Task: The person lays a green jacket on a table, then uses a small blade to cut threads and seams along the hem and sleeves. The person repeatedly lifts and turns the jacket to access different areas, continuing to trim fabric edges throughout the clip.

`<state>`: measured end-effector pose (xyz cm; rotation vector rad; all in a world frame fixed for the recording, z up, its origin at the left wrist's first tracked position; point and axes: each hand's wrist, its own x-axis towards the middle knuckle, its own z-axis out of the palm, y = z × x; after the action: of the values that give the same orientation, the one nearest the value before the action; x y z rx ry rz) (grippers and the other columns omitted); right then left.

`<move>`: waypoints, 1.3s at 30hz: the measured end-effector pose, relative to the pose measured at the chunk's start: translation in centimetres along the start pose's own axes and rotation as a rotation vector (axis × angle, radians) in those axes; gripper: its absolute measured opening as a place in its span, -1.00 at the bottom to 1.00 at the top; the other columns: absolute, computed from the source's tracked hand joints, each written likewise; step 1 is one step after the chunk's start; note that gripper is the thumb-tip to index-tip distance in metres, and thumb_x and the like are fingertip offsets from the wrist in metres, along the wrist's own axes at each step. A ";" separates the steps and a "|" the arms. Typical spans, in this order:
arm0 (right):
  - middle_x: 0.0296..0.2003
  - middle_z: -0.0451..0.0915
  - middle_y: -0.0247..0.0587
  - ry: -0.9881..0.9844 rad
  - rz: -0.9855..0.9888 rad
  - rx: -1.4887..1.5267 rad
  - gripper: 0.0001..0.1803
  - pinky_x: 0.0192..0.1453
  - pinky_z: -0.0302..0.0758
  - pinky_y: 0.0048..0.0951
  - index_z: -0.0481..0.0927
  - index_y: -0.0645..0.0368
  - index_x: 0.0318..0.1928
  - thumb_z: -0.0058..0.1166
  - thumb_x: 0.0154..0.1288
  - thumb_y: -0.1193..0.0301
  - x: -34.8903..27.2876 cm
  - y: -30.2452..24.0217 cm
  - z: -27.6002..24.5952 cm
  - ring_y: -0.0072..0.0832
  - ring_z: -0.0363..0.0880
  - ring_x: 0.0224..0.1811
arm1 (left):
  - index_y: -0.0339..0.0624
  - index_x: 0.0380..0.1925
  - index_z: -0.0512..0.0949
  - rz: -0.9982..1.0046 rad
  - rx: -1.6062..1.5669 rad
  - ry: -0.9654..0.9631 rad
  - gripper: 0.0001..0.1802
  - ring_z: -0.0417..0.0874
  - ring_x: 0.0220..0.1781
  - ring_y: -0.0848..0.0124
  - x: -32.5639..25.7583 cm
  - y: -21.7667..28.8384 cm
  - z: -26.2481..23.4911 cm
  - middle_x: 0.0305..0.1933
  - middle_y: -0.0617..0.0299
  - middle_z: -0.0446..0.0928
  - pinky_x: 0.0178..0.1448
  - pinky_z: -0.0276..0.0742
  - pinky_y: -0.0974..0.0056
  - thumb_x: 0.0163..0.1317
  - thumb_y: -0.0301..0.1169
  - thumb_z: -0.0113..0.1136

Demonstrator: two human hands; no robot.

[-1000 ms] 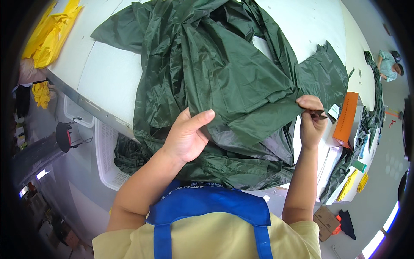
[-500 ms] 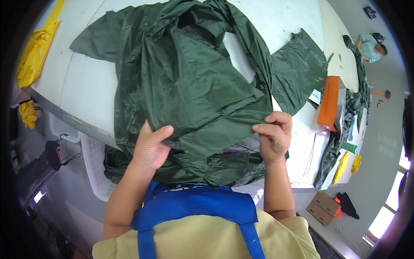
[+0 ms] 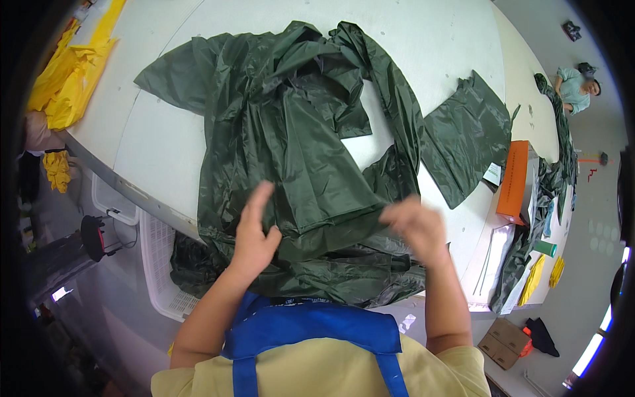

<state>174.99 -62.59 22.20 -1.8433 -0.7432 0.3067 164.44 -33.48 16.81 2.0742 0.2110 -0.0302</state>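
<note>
A thin, shiny dark green garment, which looks like a raincoat, lies spread in folds over the white table, its near part hanging over the edge towards me. My left hand rests at its near left part with the fingers stretched out and the thumb apart, gripping nothing. By the right corner of the turned hem is my right hand. Motion smears its fingers, so whether they pinch the cloth does not show. Another dark green piece lies flat to the right.
An orange box stands at the right among papers and dark green cloth. Yellow garments lie at the far left. Below the table's left edge sits a white plastic basket holding dark cloth. A person is at the far right.
The garment's near flap, held up between both hands before, now lies lower and flatter. My left hand's fingers have stretched out. My right hand has moved and blurred. The whole view has shifted slightly.
</note>
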 end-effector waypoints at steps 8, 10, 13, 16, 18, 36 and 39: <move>0.08 0.50 0.17 0.404 0.677 -0.537 -0.60 0.21 0.37 -0.21 0.65 0.15 -0.05 -0.07 0.36 0.13 15.3 19.1 -4.4 -0.09 0.45 0.17 | -0.06 0.25 0.33 -0.106 0.164 -0.454 -0.37 0.44 0.14 -0.16 0.1 -4.4 4.9 0.15 -0.25 0.36 0.21 0.42 0.04 0.09 -0.49 0.12; 0.02 0.53 0.14 0.343 0.818 -0.488 -0.59 0.17 0.40 -0.23 0.65 0.15 -0.04 -0.05 0.36 0.12 16.4 18.7 -5.2 -0.11 0.51 0.09 | -0.02 0.26 0.33 -0.221 0.150 -0.650 -0.36 0.38 0.20 -0.13 1.8 -2.9 3.0 0.20 -0.20 0.30 0.27 0.37 0.08 0.11 -0.44 0.19; -0.16 0.56 0.05 0.494 0.423 -0.295 -0.66 0.04 0.43 -0.27 0.61 0.20 -0.03 -0.12 0.41 0.27 14.8 8.9 -3.6 -0.09 0.53 -0.10 | -0.05 0.29 0.30 -0.034 0.316 -0.107 -0.31 0.40 0.20 -0.02 2.8 1.4 -0.6 0.26 -0.11 0.24 0.24 0.41 0.12 0.10 -0.43 0.25; -0.15 0.57 -0.04 0.189 -0.208 -0.674 -0.67 0.07 0.40 -0.21 0.59 0.20 -0.06 -0.03 0.12 0.55 8.6 -0.3 0.1 -0.10 0.51 -0.03 | -0.10 0.37 0.16 -0.100 -0.671 0.029 -0.18 0.36 0.26 0.22 5.3 3.4 -2.1 0.36 0.00 0.15 0.20 0.41 0.20 0.14 -0.32 0.33; -0.08 0.58 -0.12 -0.009 -0.276 -0.549 -0.66 0.11 0.38 -0.22 0.60 0.19 -0.14 0.05 -0.03 0.59 3.7 -3.0 3.2 -0.13 0.51 0.02 | 0.03 0.47 -0.22 -0.141 -1.103 -0.041 0.07 0.26 0.36 0.15 6.9 5.6 -2.5 0.46 -0.10 -0.01 0.31 0.31 0.16 0.14 -0.35 0.36; -0.22 0.56 -0.37 0.528 0.443 0.797 -0.54 -0.60 0.20 -0.72 0.38 0.22 0.15 0.10 0.33 0.28 -2.7 -9.3 8.6 -0.74 0.31 -0.62 | -0.26 0.18 0.29 -0.001 -1.154 0.080 -0.55 0.47 -0.01 0.57 0.5 11.2 -2.8 -0.01 0.22 0.46 0.11 0.44 0.42 0.28 -0.65 0.03; -0.30 0.57 -0.40 0.566 0.567 0.835 -0.66 -0.62 0.22 -0.74 0.45 0.18 0.05 0.11 0.31 0.37 -2.1 -9.7 8.8 -0.76 0.33 -0.62 | -0.25 0.18 0.30 -0.093 -1.212 0.057 -0.55 0.48 -0.02 0.57 -0.2 11.2 -3.6 0.02 0.21 0.44 0.10 0.44 0.43 0.28 -0.63 0.05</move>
<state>165.29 -55.07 27.30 -1.1885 0.3000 0.3589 165.84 -35.70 28.26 0.8575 0.2688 0.0833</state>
